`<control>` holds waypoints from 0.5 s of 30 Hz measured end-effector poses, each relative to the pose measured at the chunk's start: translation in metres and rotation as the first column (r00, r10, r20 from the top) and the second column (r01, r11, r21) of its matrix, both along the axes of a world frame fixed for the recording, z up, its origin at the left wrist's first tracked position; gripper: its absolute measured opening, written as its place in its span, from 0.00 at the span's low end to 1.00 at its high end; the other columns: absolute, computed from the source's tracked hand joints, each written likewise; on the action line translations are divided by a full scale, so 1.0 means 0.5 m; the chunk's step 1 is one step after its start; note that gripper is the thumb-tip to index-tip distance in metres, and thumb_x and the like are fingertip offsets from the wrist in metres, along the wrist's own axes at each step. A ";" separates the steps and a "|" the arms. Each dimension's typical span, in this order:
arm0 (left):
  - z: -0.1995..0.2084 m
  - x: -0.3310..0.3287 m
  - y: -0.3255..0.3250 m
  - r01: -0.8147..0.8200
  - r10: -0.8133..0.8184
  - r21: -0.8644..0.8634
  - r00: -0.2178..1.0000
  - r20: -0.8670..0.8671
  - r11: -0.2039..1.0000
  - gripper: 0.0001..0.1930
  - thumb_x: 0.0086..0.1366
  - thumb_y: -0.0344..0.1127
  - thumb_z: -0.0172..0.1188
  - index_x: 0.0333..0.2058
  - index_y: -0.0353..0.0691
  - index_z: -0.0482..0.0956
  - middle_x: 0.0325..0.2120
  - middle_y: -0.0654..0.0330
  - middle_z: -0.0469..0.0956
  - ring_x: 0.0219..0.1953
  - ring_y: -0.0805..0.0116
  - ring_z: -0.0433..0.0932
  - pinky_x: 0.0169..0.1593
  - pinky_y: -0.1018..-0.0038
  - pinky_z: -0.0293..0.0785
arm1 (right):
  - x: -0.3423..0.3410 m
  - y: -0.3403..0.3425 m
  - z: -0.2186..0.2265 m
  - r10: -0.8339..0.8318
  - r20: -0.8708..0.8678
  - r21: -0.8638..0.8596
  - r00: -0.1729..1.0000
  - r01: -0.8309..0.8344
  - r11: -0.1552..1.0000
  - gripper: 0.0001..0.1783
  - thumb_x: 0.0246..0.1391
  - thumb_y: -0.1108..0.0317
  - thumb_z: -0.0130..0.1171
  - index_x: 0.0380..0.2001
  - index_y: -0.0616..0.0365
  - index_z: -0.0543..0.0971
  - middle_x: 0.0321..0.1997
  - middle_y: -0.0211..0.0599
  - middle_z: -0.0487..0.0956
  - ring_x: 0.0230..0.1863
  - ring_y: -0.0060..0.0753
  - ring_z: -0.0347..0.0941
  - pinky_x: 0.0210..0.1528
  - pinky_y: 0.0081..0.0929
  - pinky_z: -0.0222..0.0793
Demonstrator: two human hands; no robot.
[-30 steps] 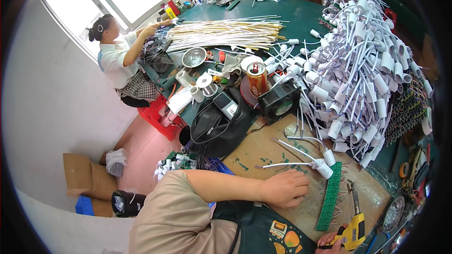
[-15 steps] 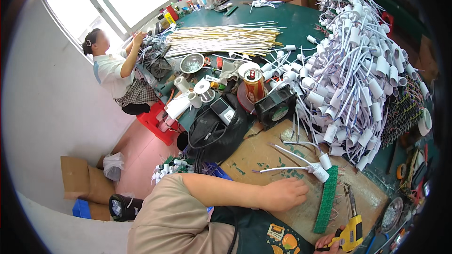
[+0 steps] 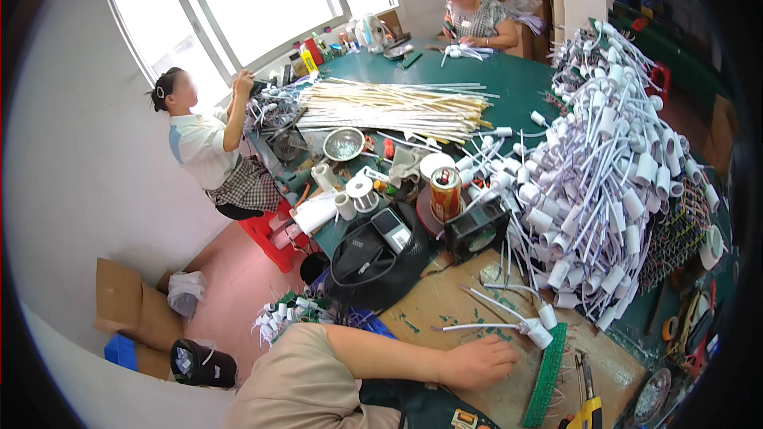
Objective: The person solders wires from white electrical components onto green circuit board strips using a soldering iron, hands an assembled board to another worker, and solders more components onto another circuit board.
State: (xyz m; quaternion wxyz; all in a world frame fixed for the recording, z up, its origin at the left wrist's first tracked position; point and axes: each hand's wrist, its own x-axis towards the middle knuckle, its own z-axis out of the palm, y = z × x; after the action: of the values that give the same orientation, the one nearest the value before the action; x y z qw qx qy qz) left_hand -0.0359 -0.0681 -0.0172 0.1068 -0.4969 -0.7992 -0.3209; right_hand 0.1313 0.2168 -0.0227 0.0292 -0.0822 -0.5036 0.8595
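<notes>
My left hand (image 3: 480, 362) rests on the brown work board (image 3: 429, 302), its fingers curled downward. Whatever its fingertips may hold is hidden. Just beyond them lie two white cylindrical lamp holders (image 3: 540, 335) with white wires. To the hand's right is a long green circuit-board strip (image 3: 547, 377) with thin wire ends along its side. At the lower edge, my right hand (image 3: 565, 423) barely shows, wrapped round the yellow and black handle of a soldering gun (image 3: 587, 413). The gun's metal tip points away from me, right of the strip.
A tall heap of wired white lamp holders (image 3: 604, 191) covers the right side. A black fan (image 3: 477, 230), drink can (image 3: 445, 193), black mesh bag (image 3: 373, 270) and solder spool (image 3: 362, 193) stand beyond the board. Two people sit at the table's far side and left.
The view has tilted up, so everything sits lower in the picture and my right hand is mostly cut off. My left hand stays beside the green strip and lamp holders.
</notes>
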 end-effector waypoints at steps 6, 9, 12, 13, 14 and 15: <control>-0.013 0.004 -0.002 -0.034 0.034 0.014 0.998 -0.044 0.999 0.09 0.58 0.33 0.60 0.36 0.37 0.75 0.44 0.53 0.74 0.44 0.56 0.74 0.48 0.65 0.69 | 0.001 0.002 -0.010 0.023 0.019 0.002 1.000 -0.023 1.000 0.12 0.67 0.58 0.53 0.33 0.53 0.70 0.31 0.35 0.72 0.28 0.33 0.67 0.29 0.32 0.64; -0.011 -0.003 -0.004 -0.039 0.040 0.043 0.999 -0.022 0.998 0.09 0.59 0.34 0.61 0.36 0.38 0.76 0.44 0.53 0.74 0.43 0.56 0.74 0.48 0.65 0.69 | 0.002 0.000 -0.012 0.028 0.006 -0.060 1.000 -0.027 0.998 0.11 0.67 0.58 0.54 0.36 0.53 0.71 0.32 0.35 0.72 0.30 0.33 0.67 0.31 0.32 0.64; -0.009 0.000 -0.003 -0.082 0.081 0.026 0.996 0.022 0.996 0.10 0.58 0.35 0.63 0.37 0.38 0.75 0.44 0.54 0.74 0.43 0.56 0.74 0.47 0.65 0.70 | -0.005 -0.009 0.001 0.015 0.022 -0.093 1.000 -0.013 0.996 0.11 0.66 0.58 0.54 0.37 0.53 0.72 0.32 0.35 0.72 0.30 0.33 0.67 0.32 0.31 0.64; -0.009 0.000 -0.001 -0.078 0.077 0.025 0.996 0.035 0.997 0.10 0.58 0.35 0.63 0.37 0.38 0.75 0.44 0.54 0.74 0.43 0.56 0.74 0.47 0.65 0.70 | -0.008 -0.013 0.007 0.007 0.010 -0.054 1.000 -0.006 0.999 0.11 0.66 0.57 0.54 0.37 0.53 0.71 0.32 0.35 0.72 0.30 0.33 0.67 0.33 0.31 0.64; -0.009 -0.003 0.000 -0.094 0.093 0.041 0.995 0.019 0.995 0.10 0.58 0.35 0.63 0.37 0.39 0.75 0.43 0.54 0.74 0.43 0.57 0.74 0.47 0.65 0.70 | -0.007 -0.016 0.010 -0.001 -0.002 -0.017 1.000 0.001 1.000 0.12 0.66 0.57 0.54 0.37 0.54 0.71 0.32 0.35 0.72 0.30 0.32 0.66 0.33 0.30 0.64; -0.008 -0.004 0.001 -0.110 0.110 0.056 0.994 0.003 0.992 0.11 0.58 0.35 0.64 0.37 0.39 0.75 0.43 0.54 0.74 0.42 0.57 0.74 0.47 0.65 0.70 | -0.005 -0.016 0.010 -0.005 0.009 -0.018 1.000 0.005 1.000 0.12 0.66 0.57 0.54 0.37 0.54 0.71 0.32 0.35 0.72 0.30 0.32 0.66 0.33 0.30 0.64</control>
State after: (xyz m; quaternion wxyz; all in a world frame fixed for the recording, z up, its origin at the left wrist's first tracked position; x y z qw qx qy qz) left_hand -0.0378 -0.0677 -0.0213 0.1380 -0.4490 -0.8160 -0.3369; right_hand 0.1290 0.2087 -0.0177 0.0284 -0.0876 -0.4958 0.8636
